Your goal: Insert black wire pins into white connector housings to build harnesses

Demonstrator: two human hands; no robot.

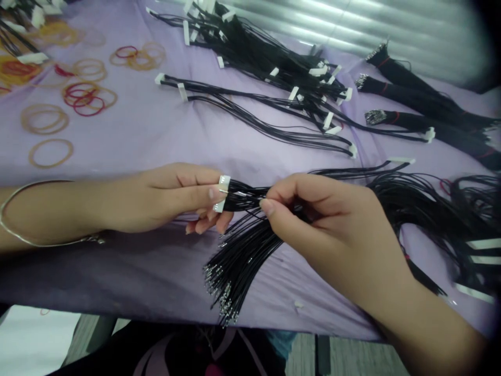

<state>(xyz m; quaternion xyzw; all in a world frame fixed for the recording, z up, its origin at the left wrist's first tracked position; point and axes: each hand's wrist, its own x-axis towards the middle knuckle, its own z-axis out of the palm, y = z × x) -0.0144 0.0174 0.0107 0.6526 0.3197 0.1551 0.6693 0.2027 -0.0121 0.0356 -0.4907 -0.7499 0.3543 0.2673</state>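
Both hands (235, 209) pinch black wires (242, 250) at a white connector (222, 193).

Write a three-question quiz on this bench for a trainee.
1. True or false: the left hand holds a white connector.
2. Where do the loose rubber bands lie? A) on the cloth, far left; B) in a box; C) on the floor.
3. Fill in: the right hand pinches thin black ____ next to the connector.
Key: 1 true; 2 A; 3 wires.
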